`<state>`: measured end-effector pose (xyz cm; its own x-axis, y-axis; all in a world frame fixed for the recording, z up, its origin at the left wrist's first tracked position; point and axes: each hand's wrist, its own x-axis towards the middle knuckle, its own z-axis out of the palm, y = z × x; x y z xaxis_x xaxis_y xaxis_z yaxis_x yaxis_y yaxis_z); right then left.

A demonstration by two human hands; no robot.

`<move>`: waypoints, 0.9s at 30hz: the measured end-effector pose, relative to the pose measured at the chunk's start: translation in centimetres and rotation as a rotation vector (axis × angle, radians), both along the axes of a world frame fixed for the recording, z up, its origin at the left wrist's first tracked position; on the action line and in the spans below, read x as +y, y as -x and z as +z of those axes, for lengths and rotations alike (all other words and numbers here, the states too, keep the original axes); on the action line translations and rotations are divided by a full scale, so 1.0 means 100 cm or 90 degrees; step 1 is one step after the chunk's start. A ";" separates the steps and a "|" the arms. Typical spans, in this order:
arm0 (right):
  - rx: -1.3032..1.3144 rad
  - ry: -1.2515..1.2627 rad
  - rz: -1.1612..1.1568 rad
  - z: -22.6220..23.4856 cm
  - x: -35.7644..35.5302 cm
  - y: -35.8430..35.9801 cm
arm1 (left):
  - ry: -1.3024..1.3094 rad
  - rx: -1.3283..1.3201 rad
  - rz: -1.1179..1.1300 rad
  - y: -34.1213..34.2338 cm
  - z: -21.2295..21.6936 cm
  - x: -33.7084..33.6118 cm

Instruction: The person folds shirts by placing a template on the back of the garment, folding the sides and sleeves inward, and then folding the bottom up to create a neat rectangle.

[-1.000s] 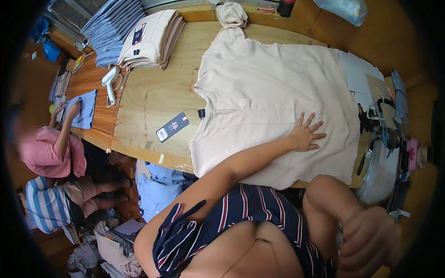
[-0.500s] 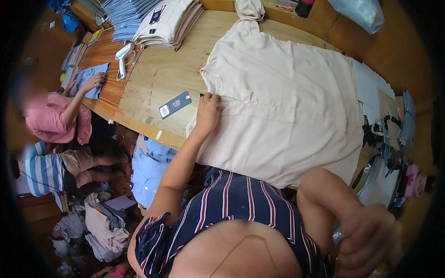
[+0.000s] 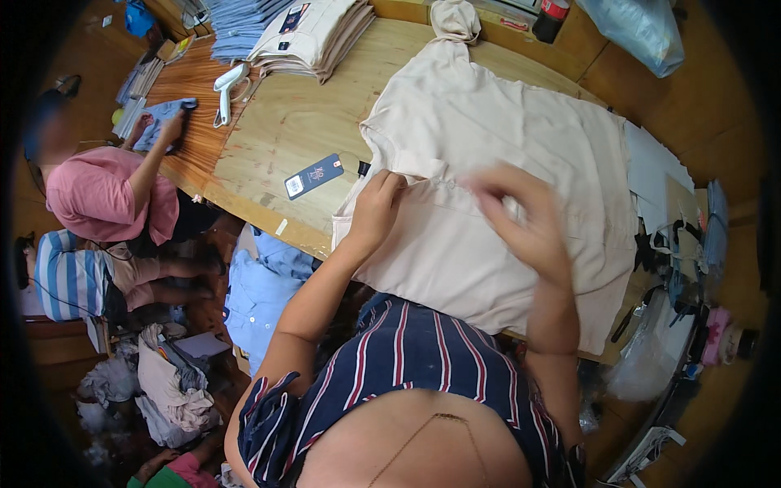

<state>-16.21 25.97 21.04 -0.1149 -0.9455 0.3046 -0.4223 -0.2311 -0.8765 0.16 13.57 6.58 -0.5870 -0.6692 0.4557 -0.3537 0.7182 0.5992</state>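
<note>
The left hand [image 3: 376, 207] pinches the cream cotton shirt [image 3: 488, 163] spread on the wooden plywood table [image 3: 277, 138], fingers closed on its edge. The right hand [image 3: 525, 220] hovers blurred over the shirt; its fingers' grip cannot be told.

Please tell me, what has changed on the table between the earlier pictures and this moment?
The left hand slid from the shirt's right part to its left edge and now grips the cream shirt. The right hand, earlier off the table, came up onto the shirt. The dark tag and folded stack stayed put.
</note>
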 end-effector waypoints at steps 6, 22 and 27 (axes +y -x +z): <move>0.465 -0.108 -0.074 -0.152 -0.066 0.011 | -0.131 0.056 0.027 0.010 -0.005 0.003; 0.467 -0.237 -0.004 -0.166 -0.075 -0.002 | 0.031 0.035 0.102 0.021 -0.026 0.005; 0.425 -0.236 0.060 -0.136 -0.069 -0.005 | -0.117 0.102 0.095 -0.012 0.001 0.011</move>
<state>-15.70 19.11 7.48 0.0682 -0.9960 -0.0585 -0.8821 -0.0328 -0.4700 1.36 14.66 6.65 -0.4056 -0.8233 0.3971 -0.3381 0.5388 0.7716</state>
